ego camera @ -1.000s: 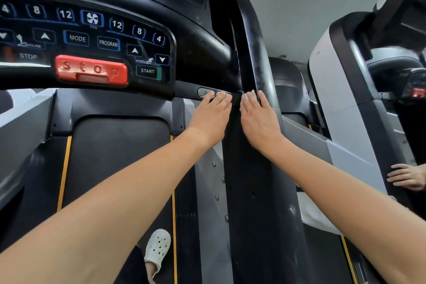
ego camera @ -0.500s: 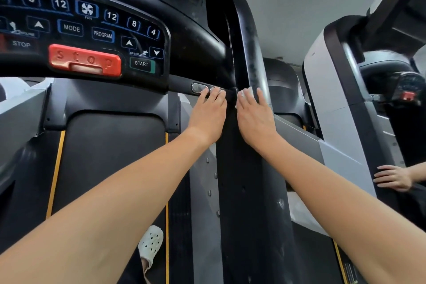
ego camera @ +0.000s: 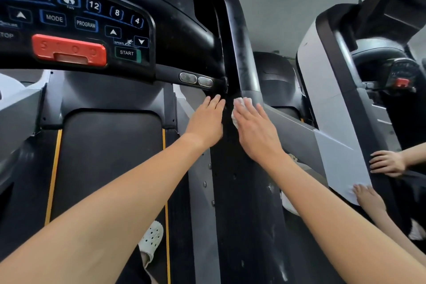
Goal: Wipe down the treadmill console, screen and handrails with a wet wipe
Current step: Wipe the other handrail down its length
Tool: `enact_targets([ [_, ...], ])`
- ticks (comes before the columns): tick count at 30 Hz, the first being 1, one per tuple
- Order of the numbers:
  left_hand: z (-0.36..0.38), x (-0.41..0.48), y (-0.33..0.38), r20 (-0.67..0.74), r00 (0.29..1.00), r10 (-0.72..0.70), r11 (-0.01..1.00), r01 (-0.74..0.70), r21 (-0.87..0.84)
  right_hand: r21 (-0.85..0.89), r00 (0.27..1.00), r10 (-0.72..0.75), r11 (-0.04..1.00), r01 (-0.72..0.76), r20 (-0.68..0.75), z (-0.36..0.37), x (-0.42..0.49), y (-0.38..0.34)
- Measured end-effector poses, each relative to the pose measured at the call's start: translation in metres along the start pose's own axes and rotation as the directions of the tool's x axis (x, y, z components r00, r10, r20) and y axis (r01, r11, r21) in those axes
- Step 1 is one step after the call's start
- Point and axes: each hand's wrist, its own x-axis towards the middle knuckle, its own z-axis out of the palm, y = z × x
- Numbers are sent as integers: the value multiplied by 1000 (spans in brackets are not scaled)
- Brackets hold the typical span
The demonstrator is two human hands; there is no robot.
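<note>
The black treadmill console [ego camera: 175, 37] with blue buttons and a red stop bar [ego camera: 69, 49] fills the upper left. A wide black upright [ego camera: 244, 191] runs down from it at centre, joining the curved handrail [ego camera: 242, 53]. My right hand [ego camera: 253, 129] lies flat with straight fingers on the upright, pressing a white wet wipe [ego camera: 237, 108] against it; the wipe shows only at the fingertips and thumb side. My left hand [ego camera: 206, 120] rests flat on the upright's left edge, fingers straight, just below two oval grip sensors [ego camera: 196, 79].
The treadmill belt [ego camera: 106, 168] with yellow side lines lies below left, a white clog [ego camera: 151, 237] on it. A neighbouring treadmill [ego camera: 334, 104] stands at right, where another person's two hands [ego camera: 387, 162] touch its white and black upright.
Both my hands have slid down the upright, away from the grip sensors. The white wipe now shows under my right fingers. A second hand of the other person has come into view.
</note>
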Motion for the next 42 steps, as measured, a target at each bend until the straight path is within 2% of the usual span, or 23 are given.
enact_targets([
  [3, 6, -9, 14, 11, 999, -45, 969, 47, -241, 173, 991, 62, 984, -41, -119, 5, -15, -4],
  [7, 10, -20, 32, 36, 997, -65, 935, 73, -347, 341, 977, 151, 936, -92, -150, 11, -48, -13],
  [11, 16, -23, 41, 52, 994, -98, 911, 111, -396, 498, 958, 276, 843, -205, -72, 2, -37, 3],
  [15, 15, -21, 47, 56, 990, -128, 906, 139, -400, 637, 895, 445, 678, -366, 40, 0, -17, 15],
  [20, 15, -23, 65, 71, 978, -199, 876, 209, -435, 672, 908, 419, 666, -325, 25, 3, -55, -8],
  [24, 12, -24, 73, 78, 971, -228, 861, 238, -448, 601, 928, 373, 736, -310, 22, 2, -59, -2],
  [30, 5, -27, 77, 108, 974, -199, 896, 225, -382, 665, 921, 383, 670, -331, 72, 4, -8, 22],
  [33, 2, -25, 81, 115, 968, -225, 885, 252, -392, 704, 901, 419, 605, -371, 115, 7, -13, 21],
  [35, 3, -25, 83, 119, 964, -238, 875, 266, -404, 727, 884, 458, 577, -373, 90, 9, -30, 14],
  [39, 5, -26, 85, 129, 962, -242, 866, 274, -417, 712, 896, 443, 628, -315, 6, 14, -66, 0],
  [42, 7, -26, 85, 134, 962, -236, 873, 271, -406, 667, 896, 443, 662, -342, 19, 14, -50, 11],
])
